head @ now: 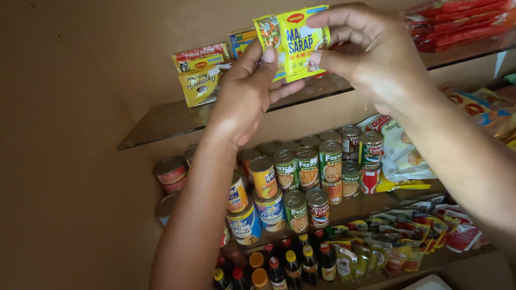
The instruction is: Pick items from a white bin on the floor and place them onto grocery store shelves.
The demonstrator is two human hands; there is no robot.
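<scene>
Both of my hands are raised in front of a glass shelf (161,126). My left hand (248,91) and my right hand (371,53) together hold a strip of small yellow seasoning sachets (293,40), each pinching one side. The left thumb presses the strip's lower left corner; the right fingers grip its right edge. Behind the left hand lie yellow and red sauce sachets (200,75) on the glass shelf.
A lower shelf holds several tin cans (306,172), some stacked, and a white snack bag (400,150). Below stand small dark bottles (293,266) and several pouches (398,236). Red packets (462,21) lie on the top right shelf. A brown wall (64,145) fills the left.
</scene>
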